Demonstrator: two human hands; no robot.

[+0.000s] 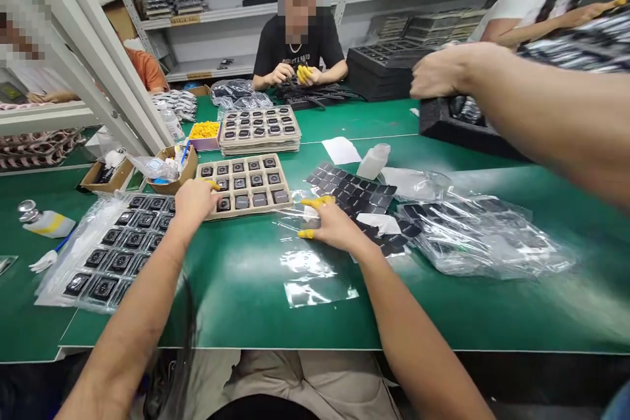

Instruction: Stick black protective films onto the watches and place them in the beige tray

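From my head camera, my hands are well apart over the green table (236, 315). My left hand (193, 202) is at the left side of a tray (251, 212) of watches (256, 180), fingertips over its near-left part; I cannot tell whether they grip anything. My right hand (332, 223) is just right of that tray, thumb and forefinger on either side of a small white piece (311, 212); I cannot tell how firmly they hold it. Clear film (321, 295) lies nearer me, and black sheets (327, 182) lie beyond and right of that hand. A clear tray (93, 236) of watches lies left of my left forearm. Another person's hand (438, 72) is above a black tray (436, 126) at right.
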